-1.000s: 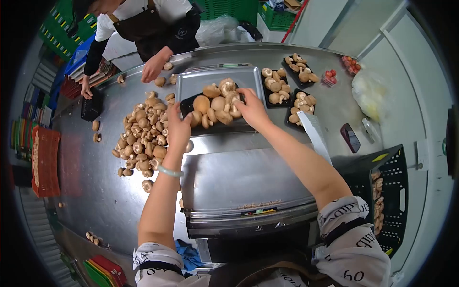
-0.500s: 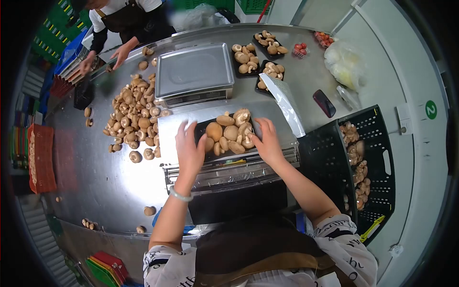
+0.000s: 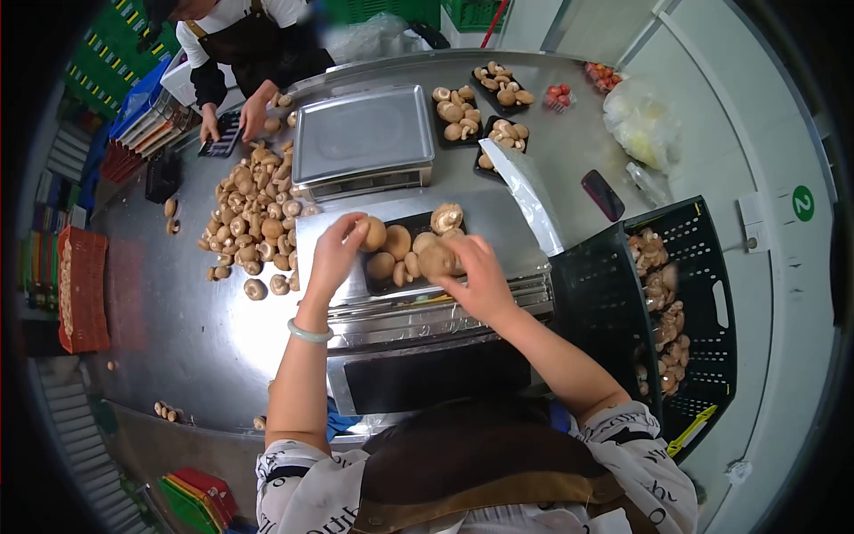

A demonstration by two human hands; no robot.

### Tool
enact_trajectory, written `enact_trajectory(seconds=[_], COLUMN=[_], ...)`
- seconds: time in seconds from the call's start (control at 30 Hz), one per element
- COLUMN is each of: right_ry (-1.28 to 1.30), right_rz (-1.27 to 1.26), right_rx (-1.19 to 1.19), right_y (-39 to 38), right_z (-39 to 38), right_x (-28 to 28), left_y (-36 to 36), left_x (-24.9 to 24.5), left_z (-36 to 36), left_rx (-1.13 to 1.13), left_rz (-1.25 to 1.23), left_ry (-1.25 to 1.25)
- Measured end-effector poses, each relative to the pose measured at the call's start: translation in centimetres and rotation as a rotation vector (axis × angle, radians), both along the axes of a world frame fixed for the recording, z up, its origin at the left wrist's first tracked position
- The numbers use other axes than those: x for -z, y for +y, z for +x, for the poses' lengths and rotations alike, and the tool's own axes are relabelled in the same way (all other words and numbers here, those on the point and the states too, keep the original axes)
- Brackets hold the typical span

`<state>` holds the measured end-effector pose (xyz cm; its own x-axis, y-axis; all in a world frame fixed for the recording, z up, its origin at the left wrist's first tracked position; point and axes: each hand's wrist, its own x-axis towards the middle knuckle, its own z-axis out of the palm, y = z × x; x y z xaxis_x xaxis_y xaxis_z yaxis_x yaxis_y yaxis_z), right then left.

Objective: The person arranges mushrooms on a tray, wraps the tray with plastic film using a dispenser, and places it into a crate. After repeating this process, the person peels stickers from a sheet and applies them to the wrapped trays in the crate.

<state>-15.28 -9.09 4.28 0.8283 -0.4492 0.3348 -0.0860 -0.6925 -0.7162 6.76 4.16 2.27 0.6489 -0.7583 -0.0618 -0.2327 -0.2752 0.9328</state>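
Note:
A black tray (image 3: 425, 221) holding several brown mushrooms lies on the metal surface in front of me. My left hand (image 3: 338, 252) grips a round mushroom (image 3: 373, 234) between thumb and fingers at the tray's left edge. Over the tray's right part, my right hand (image 3: 476, 274) holds another mushroom (image 3: 437, 261) with its cap facing up. A pale mushroom (image 3: 447, 217) rests at the tray's upper right. The wrapping machine (image 3: 436, 325) sits just below the tray.
A scale (image 3: 362, 138) stands beyond the tray, with a mushroom heap (image 3: 253, 214) to its left. Filled trays (image 3: 457, 114), a phone (image 3: 603, 195) and a black crate (image 3: 605, 294) are on the right. A co-worker (image 3: 253, 53) holds a dark tray at the back left.
Both hands have left the tray's sides and taken hold of mushrooms, the left one lifting its own at the left edge. The co-worker's hands now hold a dark tray.

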Motion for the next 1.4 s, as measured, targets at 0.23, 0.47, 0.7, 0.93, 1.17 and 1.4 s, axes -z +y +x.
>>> enact_trajectory(seconds=[0.23,0.47,0.7,0.93,1.17,1.4], right_ry=[0.124,0.108,0.164,0.111,-0.043,0.035], right_rz=[-0.315,-0.158,-0.055,0.036,0.167,0.263], right_rx=[-0.085,0.099,0.075,0.055,0.012,-0.065], right_y=[-0.9,-6.0,-6.5,-4.6,-5.6,-6.7], right_z=[3.5,4.1,4.9,4.0,3.2,2.8], right_x=[1.7,2.2,2.1,2.7,1.8,4.6], left_y=[1.2,-1.2,-1.7,-1.8,-1.9,-2.1], left_x=[1.7,-0.7,0.8,1.3,0.0,-0.6], left_z=[-2.8,-6.3,-7.2,-7.2,-7.8,-8.3], left_rx=[-0.046,0.096,0.128,0.163,0.190,0.346], left_rz=[0.158,-0.007,0.052,0.048,-0.030,0.002], left_ry=[-0.450,-0.547,-0.772,-0.796,-0.642,-0.708])
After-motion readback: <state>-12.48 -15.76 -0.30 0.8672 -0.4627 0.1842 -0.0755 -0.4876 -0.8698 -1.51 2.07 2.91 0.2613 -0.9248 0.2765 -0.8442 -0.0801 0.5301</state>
